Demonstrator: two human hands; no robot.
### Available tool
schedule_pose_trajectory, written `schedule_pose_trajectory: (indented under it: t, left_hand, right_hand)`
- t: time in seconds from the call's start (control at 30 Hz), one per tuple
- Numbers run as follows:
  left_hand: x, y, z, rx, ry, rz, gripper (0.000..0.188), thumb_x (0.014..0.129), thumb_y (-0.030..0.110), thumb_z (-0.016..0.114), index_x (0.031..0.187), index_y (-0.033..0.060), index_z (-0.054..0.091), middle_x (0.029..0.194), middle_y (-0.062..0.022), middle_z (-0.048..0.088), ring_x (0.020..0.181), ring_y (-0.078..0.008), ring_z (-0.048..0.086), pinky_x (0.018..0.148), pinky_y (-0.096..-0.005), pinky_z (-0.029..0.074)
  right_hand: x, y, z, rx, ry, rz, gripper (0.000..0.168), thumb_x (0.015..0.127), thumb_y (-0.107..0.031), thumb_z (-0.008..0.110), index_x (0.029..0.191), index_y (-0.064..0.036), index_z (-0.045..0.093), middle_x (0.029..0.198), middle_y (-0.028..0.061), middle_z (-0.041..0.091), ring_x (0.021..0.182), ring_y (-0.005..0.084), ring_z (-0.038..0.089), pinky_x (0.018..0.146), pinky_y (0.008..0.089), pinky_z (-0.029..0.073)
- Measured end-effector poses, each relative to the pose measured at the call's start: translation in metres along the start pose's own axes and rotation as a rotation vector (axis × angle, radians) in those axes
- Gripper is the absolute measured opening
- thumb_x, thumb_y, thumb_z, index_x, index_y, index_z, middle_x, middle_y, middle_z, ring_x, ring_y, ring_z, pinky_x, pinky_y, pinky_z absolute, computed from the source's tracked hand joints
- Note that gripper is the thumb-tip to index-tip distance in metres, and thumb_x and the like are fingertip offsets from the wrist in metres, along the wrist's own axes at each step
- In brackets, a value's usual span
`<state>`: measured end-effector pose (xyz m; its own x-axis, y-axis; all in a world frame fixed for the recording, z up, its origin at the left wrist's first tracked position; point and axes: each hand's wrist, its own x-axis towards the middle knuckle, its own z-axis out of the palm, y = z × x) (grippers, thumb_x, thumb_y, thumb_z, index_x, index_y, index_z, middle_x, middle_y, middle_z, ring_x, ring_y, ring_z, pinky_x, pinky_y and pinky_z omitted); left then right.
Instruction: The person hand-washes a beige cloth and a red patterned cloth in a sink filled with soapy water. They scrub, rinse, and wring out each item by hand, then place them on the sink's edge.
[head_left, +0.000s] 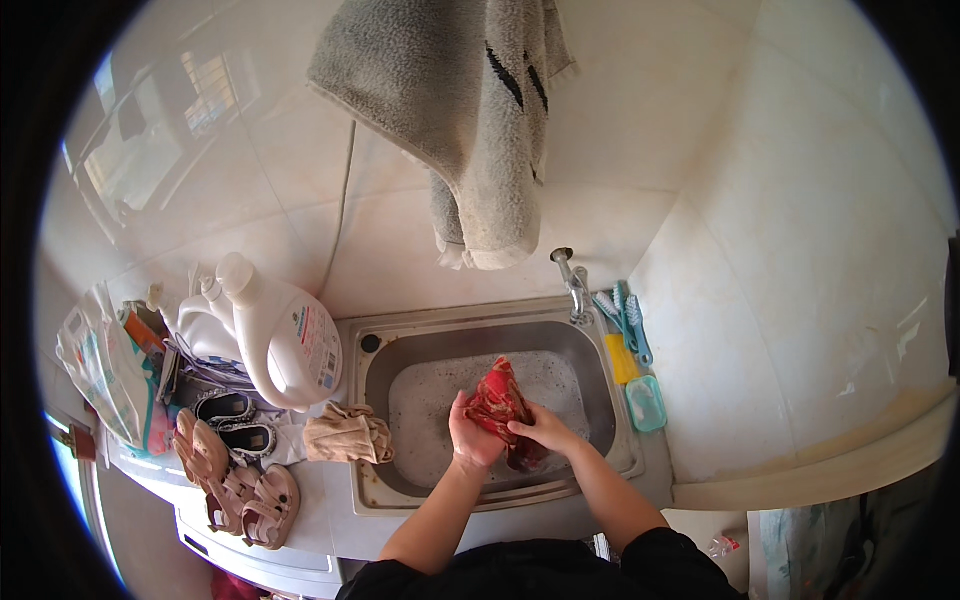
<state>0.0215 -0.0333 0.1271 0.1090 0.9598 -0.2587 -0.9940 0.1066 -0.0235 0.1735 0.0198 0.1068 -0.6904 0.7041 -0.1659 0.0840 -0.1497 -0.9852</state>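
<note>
A wet red cloth with pale patterning is bunched between my two hands, above the soapy water. My left hand supports it from the left, palm turned up and fingers bent around its edge. On the other side my right hand grips it with the thumb on top. The cloth's dark lower end hangs down toward the suds. Beneath is a stainless steel sink, with foam covering most of the water. A folded tan cloth lies over the sink's left rim.
A metal faucet stands at the back right. Scrub brushes, a yellow sponge and a teal soap dish line the right edge. Left are a white detergent jug, pink sandals and dark shoes. A grey towel hangs overhead.
</note>
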Motion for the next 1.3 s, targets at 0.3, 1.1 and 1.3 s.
schedule_pose_trajectory:
  t: [0.3,1.1,1.3]
  left_hand:
    - [0.023,-0.003,-0.032,0.111,0.264,0.075,0.029,0.092,0.041,0.053,0.098,0.0132,0.060,0.104,-0.0039,0.064,0.101,-0.0231,0.056,0.091,-0.0430,0.043]
    - [-0.004,-0.040,-0.024,0.317,-0.180,0.053,0.054,0.098,0.049,0.024,0.135,0.0123,0.040,0.138,-0.0052,0.043,0.127,-0.0240,0.040,0.106,-0.0401,0.031]
    - [0.024,-0.020,-0.084,0.159,-0.363,-0.028,0.057,0.097,0.051,0.029,0.131,0.0086,0.042,0.136,-0.0055,0.045,0.128,-0.0237,0.039,0.106,-0.0388,0.031]
  right_hand:
    - [-0.021,-0.008,0.020,-0.092,0.563,-0.195,0.028,0.078,-0.016,0.074,0.097,-0.002,0.058,0.086,0.0070,0.064,0.078,0.0127,0.060,0.069,0.0264,0.049]
    - [0.028,-0.039,0.037,-0.680,0.747,-0.120,0.038,0.085,-0.044,0.057,0.073,-0.008,0.061,0.065,0.0142,0.062,0.063,0.0359,0.061,0.054,0.0451,0.046]
    - [0.011,-0.053,0.065,-0.684,0.677,-0.229,0.030,0.083,-0.039,0.058,0.077,-0.009,0.061,0.066,0.0163,0.061,0.061,0.0372,0.060,0.055,0.0468,0.047]
